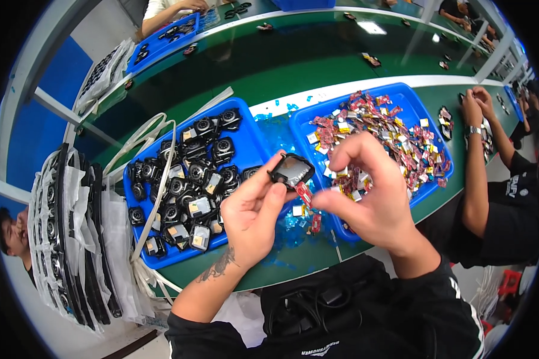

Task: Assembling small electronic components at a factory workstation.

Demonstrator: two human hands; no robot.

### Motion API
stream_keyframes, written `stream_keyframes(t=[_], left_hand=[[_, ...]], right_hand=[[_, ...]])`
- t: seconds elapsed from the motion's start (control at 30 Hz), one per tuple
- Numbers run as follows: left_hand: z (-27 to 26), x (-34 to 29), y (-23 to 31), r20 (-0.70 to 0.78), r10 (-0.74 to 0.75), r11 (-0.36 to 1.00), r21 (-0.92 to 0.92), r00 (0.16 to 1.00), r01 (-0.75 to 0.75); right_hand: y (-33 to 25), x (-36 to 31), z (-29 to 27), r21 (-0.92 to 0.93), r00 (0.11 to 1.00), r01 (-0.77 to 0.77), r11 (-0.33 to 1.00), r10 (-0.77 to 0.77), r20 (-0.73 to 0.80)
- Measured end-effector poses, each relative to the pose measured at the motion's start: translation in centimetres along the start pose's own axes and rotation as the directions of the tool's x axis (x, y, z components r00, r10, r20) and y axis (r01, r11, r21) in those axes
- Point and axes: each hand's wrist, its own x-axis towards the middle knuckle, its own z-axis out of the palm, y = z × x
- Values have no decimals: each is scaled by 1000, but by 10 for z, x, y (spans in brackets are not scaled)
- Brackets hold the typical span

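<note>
My left hand (250,214) grips a black smartwatch case (293,170) between thumb and fingers, its open frame turned up. From the lower edge of the case hangs a small red circuit board (304,194). My right hand (377,191) is just to the right, thumb and fingers curved apart with nothing between them. Its thumb tip is close to the red board; whether they touch I cannot tell. Below the case, a loose red board (315,224) and a small white-and-yellow battery (298,210) lie on the green table (263,269).
A blue tray (156,261) of black watch cases stands at the left. On the right, another blue tray (422,96) holds a heap of red boards and batteries. Blue film scraps (281,143) lie between them. Beyond runs a green conveyor belt (305,54). A co-worker's arms (475,155) are at right.
</note>
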Motion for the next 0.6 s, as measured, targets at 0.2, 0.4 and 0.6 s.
stream_keyframes(t=[0.2, 0.4, 0.6], left_hand=[[-8, 3, -8, 128, 297, 828, 458, 946, -322], [-5, 5, 2, 284, 392, 551, 690, 875, -470], [-8, 5, 3, 191, 289, 713, 611, 938, -344]], right_hand=[[10, -20, 15, 267, 961, -274, 924, 249, 123], [12, -15, 0, 399, 919, -372, 838, 272, 286], [26, -11, -5, 570, 872, -477, 669, 277, 403]])
